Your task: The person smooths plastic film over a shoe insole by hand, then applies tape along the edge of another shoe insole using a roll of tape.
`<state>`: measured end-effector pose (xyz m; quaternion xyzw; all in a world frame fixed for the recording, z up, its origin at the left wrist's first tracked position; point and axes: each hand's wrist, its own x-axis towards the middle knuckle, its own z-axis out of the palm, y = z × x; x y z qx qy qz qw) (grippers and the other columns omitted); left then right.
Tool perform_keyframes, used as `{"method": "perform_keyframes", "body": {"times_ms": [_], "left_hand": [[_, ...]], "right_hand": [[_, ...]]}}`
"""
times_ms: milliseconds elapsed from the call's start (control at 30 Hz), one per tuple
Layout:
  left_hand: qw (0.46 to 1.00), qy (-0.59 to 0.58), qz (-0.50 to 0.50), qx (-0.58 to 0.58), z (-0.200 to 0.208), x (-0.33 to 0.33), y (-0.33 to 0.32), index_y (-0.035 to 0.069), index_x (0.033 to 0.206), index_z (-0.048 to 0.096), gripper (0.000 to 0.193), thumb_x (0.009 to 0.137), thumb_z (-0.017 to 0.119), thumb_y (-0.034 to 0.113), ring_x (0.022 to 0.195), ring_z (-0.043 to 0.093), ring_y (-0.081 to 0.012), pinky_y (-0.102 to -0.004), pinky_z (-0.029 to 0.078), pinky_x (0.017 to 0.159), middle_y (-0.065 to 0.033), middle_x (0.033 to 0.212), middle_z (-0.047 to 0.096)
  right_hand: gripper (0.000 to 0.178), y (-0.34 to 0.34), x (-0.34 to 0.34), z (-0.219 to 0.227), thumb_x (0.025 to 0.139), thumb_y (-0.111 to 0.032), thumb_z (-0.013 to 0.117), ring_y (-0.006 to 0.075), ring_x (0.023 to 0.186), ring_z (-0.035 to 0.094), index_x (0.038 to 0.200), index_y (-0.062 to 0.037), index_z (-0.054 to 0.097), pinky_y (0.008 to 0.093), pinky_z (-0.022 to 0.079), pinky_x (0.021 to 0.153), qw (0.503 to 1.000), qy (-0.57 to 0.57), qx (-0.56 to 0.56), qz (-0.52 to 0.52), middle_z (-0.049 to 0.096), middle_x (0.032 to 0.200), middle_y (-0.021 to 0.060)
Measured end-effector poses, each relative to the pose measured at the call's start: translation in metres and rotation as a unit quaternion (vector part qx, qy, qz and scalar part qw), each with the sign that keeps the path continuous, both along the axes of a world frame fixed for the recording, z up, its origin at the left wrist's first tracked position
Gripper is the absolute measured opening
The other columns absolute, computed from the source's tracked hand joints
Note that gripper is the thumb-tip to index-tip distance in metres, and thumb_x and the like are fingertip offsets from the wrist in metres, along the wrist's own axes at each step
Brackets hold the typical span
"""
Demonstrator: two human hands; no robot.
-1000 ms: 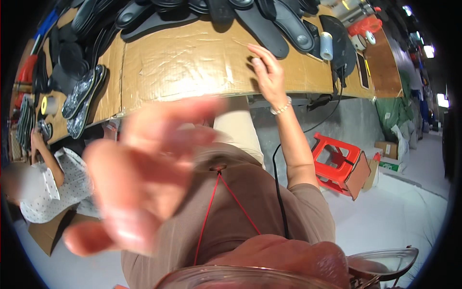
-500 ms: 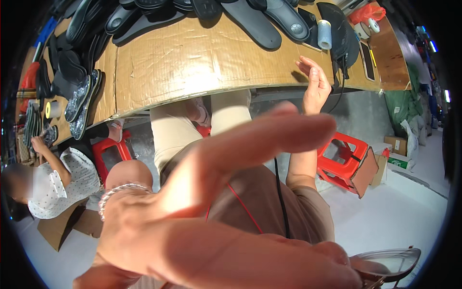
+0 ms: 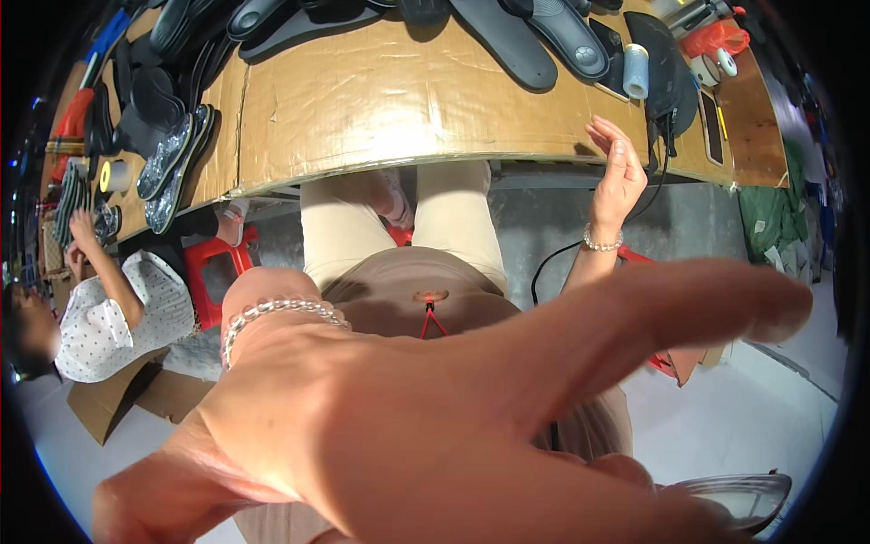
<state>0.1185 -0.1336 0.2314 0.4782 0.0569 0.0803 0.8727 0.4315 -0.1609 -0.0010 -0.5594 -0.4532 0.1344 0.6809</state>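
Observation:
My left hand (image 3: pixel 399 408) looms very large and close across the lower half, a clear bead bracelet (image 3: pixel 281 313) round its wrist. Its fingers are spread, one stretched out to the right, and I see nothing held in them. The lower fingers reach toward a pair of glasses (image 3: pixel 739 497) at the lower right; whether they touch is hidden. My right hand (image 3: pixel 621 177) is raised by the table's front edge with nothing in it, fingers extended and slightly curved. A bracelet (image 3: pixel 603 239) circles that wrist.
Dark shoe insoles (image 3: pixel 507 50) lie along the far side of the cardboard-covered table (image 3: pixel 335 109). A thread spool (image 3: pixel 636 72), a black pouch (image 3: pixel 672 82) and a phone (image 3: pixel 711 127) are at its right. Another person (image 3: pixel 127 313) sits at the left; a red stool (image 3: pixel 208 272) is nearby.
My left hand has swung to the right and its outstretched finger reaches farther across. The whole view has shifted slightly. My right hand keeps nearly the same place by the table, its bracelet now showing.

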Motion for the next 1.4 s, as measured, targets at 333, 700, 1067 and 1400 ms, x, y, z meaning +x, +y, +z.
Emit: {"method": "perform_keyframes", "body": {"times_ms": [333, 700, 1067, 1400], "left_hand": [[0.974, -0.166, -0.073, 0.134, -0.016, 0.0, 0.002, -0.006, 0.151, 0.032, 0.075, 0.103, 0.043, 0.05, 0.155, 0.024, -0.0369, -0.0499, 0.021, 0.124, -0.0275, 0.159, 0.032], [0.965, -0.196, -0.109, 0.139, -0.029, 0.023, 0.008, -0.012, 0.144, 0.037, 0.081, 0.102, 0.039, 0.057, 0.152, 0.025, -0.0433, -0.053, 0.019, 0.124, -0.0341, 0.153, 0.036], [0.958, -0.233, -0.1, 0.134, -0.033, 0.017, 0.013, -0.017, 0.138, 0.042, 0.09, 0.102, 0.035, 0.065, 0.15, 0.027, -0.0497, -0.0561, 0.017, 0.124, -0.0407, 0.147, 0.039], [0.945, -0.286, -0.003, 0.156, -0.05, -0.013, 0.023, -0.023, 0.132, 0.046, 0.1, 0.101, 0.032, 0.071, 0.148, 0.028, -0.0555, -0.059, 0.015, 0.124, -0.0467, 0.142, 0.043]], "right_hand": [[0.035, 0.004, 0.004, 0.006, 0.111, -0.016, 0.045, 0.0275, 0.106, 0.071, 0.116, 0.0097, 0.069, 0.0392, 0.057, 0.097, 0.999, -0.019, 0.022, -0.015, 0.07, 0.121, 0.0196], [0.038, 0.021, 0.068, 0.017, 0.112, -0.019, 0.045, 0.0241, 0.103, 0.073, 0.116, 0.0087, 0.07, 0.037, 0.058, 0.096, 0.995, 0.0, 0.051, -0.082, 0.074, 0.112, 0.0161], [0.033, 0.067, 0.105, 0.035, 0.11, -0.017, 0.049, 0.0211, 0.099, 0.074, 0.112, 0.0061, 0.072, 0.0331, 0.059, 0.089, 0.996, -0.009, 0.046, -0.074, 0.076, 0.108, 0.0132], [0.03, 0.099, 0.071, 0.039, 0.109, -0.016, 0.051, 0.0192, 0.096, 0.074, 0.113, 0.0052, 0.073, 0.0306, 0.058, 0.087, 0.998, -0.021, 0.057, -0.032, 0.076, 0.107, 0.0122]]}}
